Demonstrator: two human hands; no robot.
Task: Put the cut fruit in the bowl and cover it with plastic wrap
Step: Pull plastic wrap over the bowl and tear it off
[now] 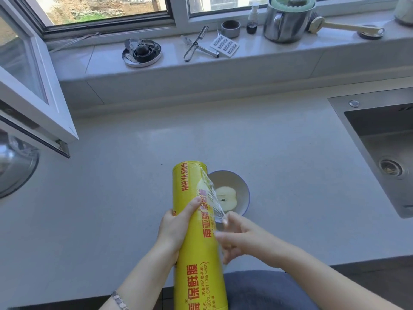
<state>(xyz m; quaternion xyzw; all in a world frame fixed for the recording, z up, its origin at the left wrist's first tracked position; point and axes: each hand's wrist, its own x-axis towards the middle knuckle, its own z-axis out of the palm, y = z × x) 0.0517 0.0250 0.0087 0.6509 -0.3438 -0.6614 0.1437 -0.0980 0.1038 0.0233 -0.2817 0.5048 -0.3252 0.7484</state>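
Observation:
A long yellow roll of plastic wrap (196, 238) with red lettering stands tilted over the near counter edge. My left hand (176, 229) grips it at mid-length, thumb across the front. My right hand (237, 238) pinches the loose clear film end (211, 198), which is peeled a short way off the roll. Just behind the roll sits a white bowl with a blue rim (242, 186). A pale cut apple piece (226, 196) lies inside it, cut face up. The roll and film hide the bowl's left side.
A steel sink (380, 139) is sunk into the counter at right. An open window sash (33, 97) juts over the counter at left, with a metal lid (15, 166) below it. The windowsill (257, 57) holds a peeler, a pot, a small dish and other utensils.

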